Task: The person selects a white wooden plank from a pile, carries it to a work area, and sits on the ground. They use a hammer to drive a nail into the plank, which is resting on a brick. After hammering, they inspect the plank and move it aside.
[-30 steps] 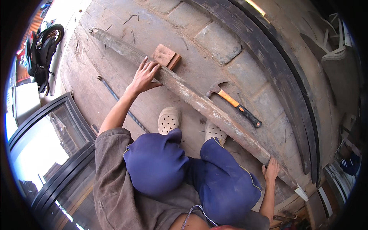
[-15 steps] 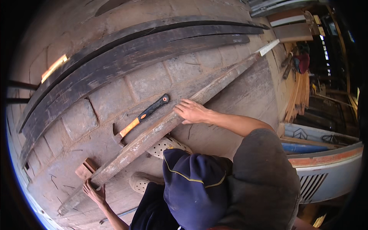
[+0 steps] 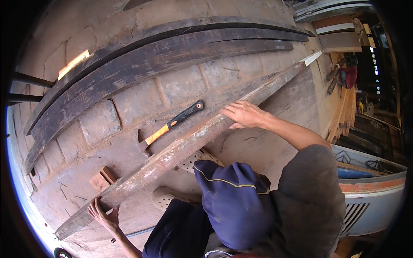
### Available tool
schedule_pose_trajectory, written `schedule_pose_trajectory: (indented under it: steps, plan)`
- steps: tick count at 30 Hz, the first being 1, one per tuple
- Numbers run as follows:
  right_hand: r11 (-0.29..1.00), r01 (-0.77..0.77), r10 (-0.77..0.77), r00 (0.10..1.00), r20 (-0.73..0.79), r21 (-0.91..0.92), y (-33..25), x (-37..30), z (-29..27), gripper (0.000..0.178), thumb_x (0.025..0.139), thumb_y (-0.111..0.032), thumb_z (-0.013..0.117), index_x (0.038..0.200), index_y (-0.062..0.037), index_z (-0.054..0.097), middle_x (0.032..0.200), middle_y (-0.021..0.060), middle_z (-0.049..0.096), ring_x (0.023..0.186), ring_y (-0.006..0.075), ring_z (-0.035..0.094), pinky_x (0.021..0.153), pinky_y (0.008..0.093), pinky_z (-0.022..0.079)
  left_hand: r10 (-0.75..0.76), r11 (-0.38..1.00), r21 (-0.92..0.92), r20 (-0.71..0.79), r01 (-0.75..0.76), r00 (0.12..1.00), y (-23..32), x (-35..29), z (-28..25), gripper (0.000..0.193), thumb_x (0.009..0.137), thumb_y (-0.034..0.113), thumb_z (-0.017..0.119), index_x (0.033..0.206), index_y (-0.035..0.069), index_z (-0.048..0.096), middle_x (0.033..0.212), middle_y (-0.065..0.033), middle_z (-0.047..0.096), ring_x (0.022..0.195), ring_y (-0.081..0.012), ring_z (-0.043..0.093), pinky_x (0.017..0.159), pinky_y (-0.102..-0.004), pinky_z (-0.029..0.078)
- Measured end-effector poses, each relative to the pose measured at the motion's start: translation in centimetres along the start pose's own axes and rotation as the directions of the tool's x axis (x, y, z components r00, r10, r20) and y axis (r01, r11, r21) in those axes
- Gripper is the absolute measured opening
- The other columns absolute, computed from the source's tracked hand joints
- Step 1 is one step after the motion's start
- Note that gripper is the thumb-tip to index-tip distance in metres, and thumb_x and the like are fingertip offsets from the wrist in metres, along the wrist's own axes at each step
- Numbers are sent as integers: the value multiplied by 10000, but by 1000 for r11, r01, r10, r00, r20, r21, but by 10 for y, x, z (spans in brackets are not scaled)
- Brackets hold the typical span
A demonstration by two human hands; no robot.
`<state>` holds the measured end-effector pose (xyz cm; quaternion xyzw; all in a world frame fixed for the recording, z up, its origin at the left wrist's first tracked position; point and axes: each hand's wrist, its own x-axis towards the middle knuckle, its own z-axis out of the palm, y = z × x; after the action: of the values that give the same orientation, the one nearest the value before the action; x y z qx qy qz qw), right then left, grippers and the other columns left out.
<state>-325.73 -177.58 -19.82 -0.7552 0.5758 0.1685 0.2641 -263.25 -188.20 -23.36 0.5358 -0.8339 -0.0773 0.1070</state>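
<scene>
A long, weathered wooden beam [image 3: 189, 148] runs diagonally from the lower left to the upper right. My left hand [image 3: 104, 215] grips its near part, fingers over the edge and thumb on the near side. Farther along, my right hand [image 3: 246, 114] clasps the same beam, fingers across the top and thumb low on the near side. Beyond the beam lies a hammer [image 3: 172, 124] with an orange and black handle; its head is close to the beam's edge. A small reddish-brown wood block [image 3: 103, 178] sits against the beam's far side, near my left hand.
Long, dark curved boards [image 3: 150, 66] lie across the floor beyond the hammer. Bent nails [image 3: 63, 191] are scattered at the left. A person in a red top [image 3: 350, 75] crouches at the far right by stacked planks [image 3: 344, 112]. A pale vehicle panel [image 3: 372, 206] stands at right.
The view has shifted, so the floor things appear farther right. My right hand has moved along the beam toward its far end. Both hands stay on the beam.
</scene>
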Motion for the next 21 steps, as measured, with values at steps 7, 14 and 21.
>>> schedule_pose_trajectory:
  steps: [7, 14, 21]
  plan:
    - [988, -132, 135, 990, 33, -76, -8, -47, -54, 678, 816, -290, 729, 1354, -5, 431, 1348, 183, 528, 1290, 331, 479, 1110, 433, 369, 204, 953, 239, -63, -184, 977, 49, 19, -93, 832, 713, 719, 684, 1117, -5, 624, 1007, -136, 641, 949, -331, 606, 894, -509, 428]
    - [953, -276, 278, 961, 3, -124, 31, -70, -107, 681, 785, -190, 746, 1359, -15, 424, 1357, 176, 519, 1281, 334, 476, 1112, 453, 360, 246, 941, 263, -103, -212, 964, 102, 78, -105, 895, 729, 792, 589, 1121, -11, 639, 1003, -139, 651, 939, -316, 626, 880, -515, 464]
    - [927, -276, 297, 954, 47, -254, 92, -72, -39, 641, 851, -233, 697, 1385, -20, 414, 1365, 150, 528, 1290, 299, 477, 1125, 471, 333, 174, 985, 23, -32, -173, 984, 158, 63, 5, 804, 714, 703, 664, 1144, 24, 637, 1030, -131, 629, 969, -320, 582, 938, -508, 401]
